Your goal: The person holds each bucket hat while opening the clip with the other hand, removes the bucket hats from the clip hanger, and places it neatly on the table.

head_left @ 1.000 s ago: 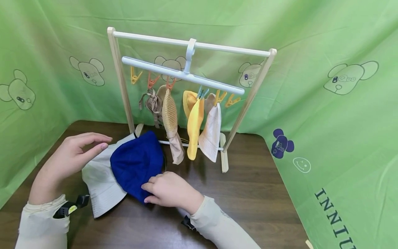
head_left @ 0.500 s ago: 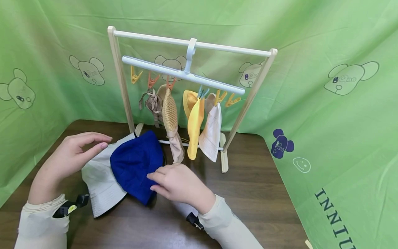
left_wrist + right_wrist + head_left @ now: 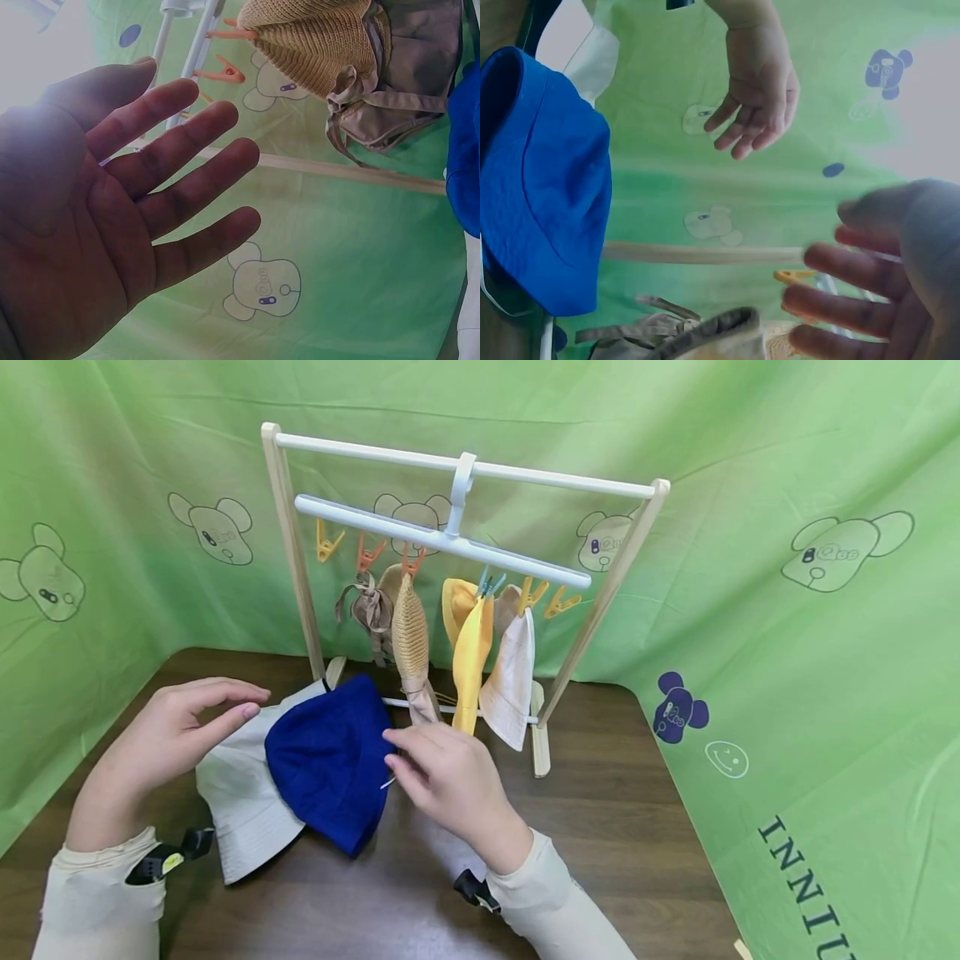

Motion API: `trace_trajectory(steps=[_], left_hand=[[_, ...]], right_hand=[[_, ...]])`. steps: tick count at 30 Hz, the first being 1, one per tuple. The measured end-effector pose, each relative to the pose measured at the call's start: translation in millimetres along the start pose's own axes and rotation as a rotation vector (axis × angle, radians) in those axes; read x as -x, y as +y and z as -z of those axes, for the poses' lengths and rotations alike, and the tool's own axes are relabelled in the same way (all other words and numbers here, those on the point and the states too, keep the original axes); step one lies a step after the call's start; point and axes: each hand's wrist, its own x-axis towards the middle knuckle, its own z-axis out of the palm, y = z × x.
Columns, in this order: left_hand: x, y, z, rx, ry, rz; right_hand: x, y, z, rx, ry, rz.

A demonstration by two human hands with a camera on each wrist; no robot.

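Observation:
A blue bucket hat lies on the table, partly over a pale grey bucket hat. My left hand hovers above the grey hat with relaxed fingers and holds nothing; the left wrist view shows its fingers spread. To the right of the blue hat is my right hand, also holding nothing. The right wrist view shows its fingers apart from the blue hat. Behind it hang a knitted tan hat, a yellow hat and a white hat.
A wooden rack stands at the back of the brown table. From its top rod hangs a white hanger bar with several clips; a yellow clip at the left end holds nothing. Green printed cloth surrounds the table.
My right hand has come off the blue hat's brim and moved right and up, toward the hanging hats. The left hand and the hats on the table look almost unmoved.

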Motion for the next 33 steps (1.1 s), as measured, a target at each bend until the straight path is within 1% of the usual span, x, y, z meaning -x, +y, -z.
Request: trace_trajectory(steps=[3,6,9,13,17,22,29,33], left_hand=[[0.8,0.1,0.0,-0.001,-0.002,0.007],[2.0,0.4,-0.3,-0.001,-0.006,0.013],[2.6,0.3,-0.6,0.002,-0.005,0.018],[1.8,-0.9,-0.9,-0.002,-0.005,0.012],[1.4,-1.9,-1.3,-0.003,-0.008,0.007],[2.8,-1.6,-1.9,0.005,-0.006,0.011],[0.4,-0.9,-1.9,0.007,-0.004,-0.006],[-0.6,-0.6,-1.6,0.003,-0.006,-0.002]], right_hand=[[1.5,1.6,-1.5,-0.012,0.09,-0.157],[3.4,3.5,-3.2,-0.02,0.131,-0.315],[3.9,5.3,-3.8,-0.033,0.106,-0.424],[3.1,4.8,-5.6,-0.04,0.024,-0.527],[3.3,2.1,-11.3,-0.06,-0.048,-0.6],[5.3,1.8,-19.7,-0.08,-0.108,-0.642],[7.6,10.6,-24.5,-0.068,-0.13,-0.682],[9.6,15.3,-28.8,-0.088,-0.148,-0.691]])
